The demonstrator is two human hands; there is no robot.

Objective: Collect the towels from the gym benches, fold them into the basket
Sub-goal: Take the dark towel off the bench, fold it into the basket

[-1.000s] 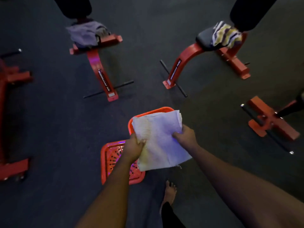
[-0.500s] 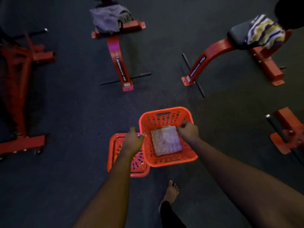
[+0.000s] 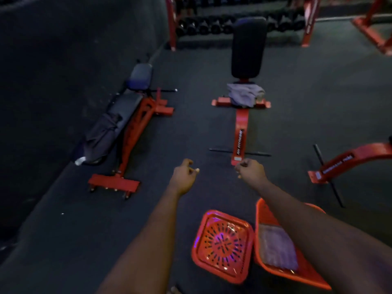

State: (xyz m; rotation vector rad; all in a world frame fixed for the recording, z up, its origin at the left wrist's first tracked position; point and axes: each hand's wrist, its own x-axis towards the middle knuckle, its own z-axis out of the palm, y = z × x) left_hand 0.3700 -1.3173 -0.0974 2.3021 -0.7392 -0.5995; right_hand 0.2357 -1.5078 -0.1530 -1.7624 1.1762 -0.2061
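Dark rubber floor (image 3: 63,230) runs back to a dumbbell rack (image 3: 233,24) at the far wall. Your left hand (image 3: 183,177) and right hand (image 3: 252,171) are both stretched out ahead of you above the floor, fingers loosely curled and holding nothing.

At lower right the orange basket (image 3: 258,230) sits on the floor, partly hidden under your right forearm. One pale folded towel (image 3: 277,249) lies flat on its bottom. Touching the basket's left side is a shallow perforated orange piece (image 3: 222,245), possibly its lid, though the dim light makes that hard to confirm; nothing lies in it.

Straight ahead, a crumpled grey towel (image 3: 246,95) rests on the seat of the upright bench (image 3: 248,45), well apart from both hands. On the left bench (image 3: 131,128) a dark cloth (image 3: 104,132) is draped over the pad. A third bench (image 3: 350,160) shows only its red foot at the right edge.
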